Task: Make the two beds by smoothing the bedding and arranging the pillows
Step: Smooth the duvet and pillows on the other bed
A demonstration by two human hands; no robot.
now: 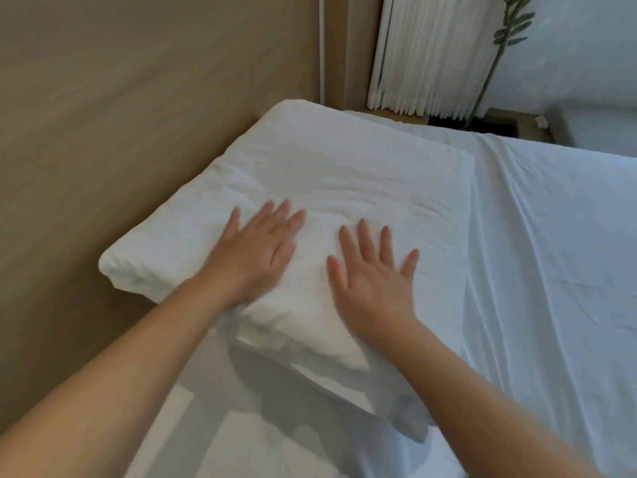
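Beige headboard panelling (138, 98) backs the bed (551, 270), where the white pillow (327, 174) lies at its head. Left hand (256, 255) and right hand (370, 282) are laid flat on it, fingers (362, 236) straight and spread. Creases are best pressed outward toward the corners, evenly.

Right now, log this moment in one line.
step: smoothing pillow | left hand: flat on pillow | right hand: flat on pillow | sheet: creased
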